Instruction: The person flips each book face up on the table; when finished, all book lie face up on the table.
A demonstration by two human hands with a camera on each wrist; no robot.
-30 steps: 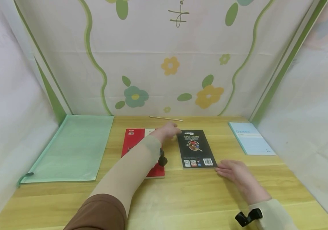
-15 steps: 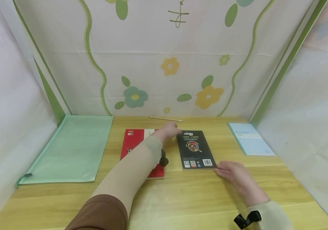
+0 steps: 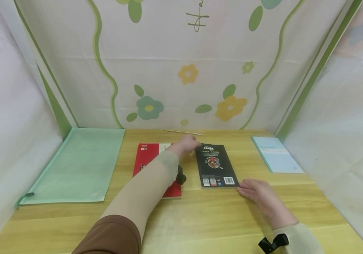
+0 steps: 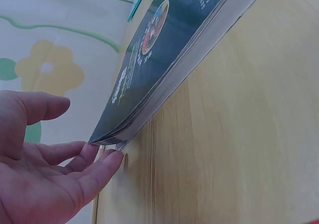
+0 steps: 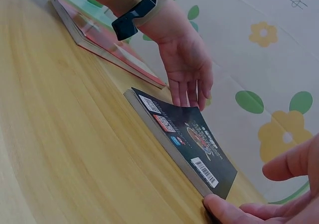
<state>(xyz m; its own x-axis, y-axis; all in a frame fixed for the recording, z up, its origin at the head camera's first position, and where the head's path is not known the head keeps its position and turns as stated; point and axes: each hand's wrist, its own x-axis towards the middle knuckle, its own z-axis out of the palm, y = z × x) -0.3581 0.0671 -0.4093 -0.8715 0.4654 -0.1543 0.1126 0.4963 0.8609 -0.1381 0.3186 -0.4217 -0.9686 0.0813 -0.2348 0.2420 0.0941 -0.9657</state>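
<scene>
A black paperback (image 3: 216,165) lies back cover up on the wooden table (image 3: 200,218). My left hand (image 3: 190,143) reaches across to its far left corner. In the left wrist view the straight fingertips (image 4: 107,159) touch that corner under the edge of the black paperback (image 4: 164,69). My right hand (image 3: 248,190) lies flat by the near right corner. The right wrist view shows my right fingertips (image 5: 224,206) against that corner of the paperback (image 5: 184,139), with my left hand (image 5: 187,69) at the far end.
A red book (image 3: 149,158) lies left of the paperback, partly under my left forearm. A green mesh folder (image 3: 76,165) is at the far left, and a light blue notebook (image 3: 277,154) at the right. A pencil (image 3: 183,132) lies by the back wall.
</scene>
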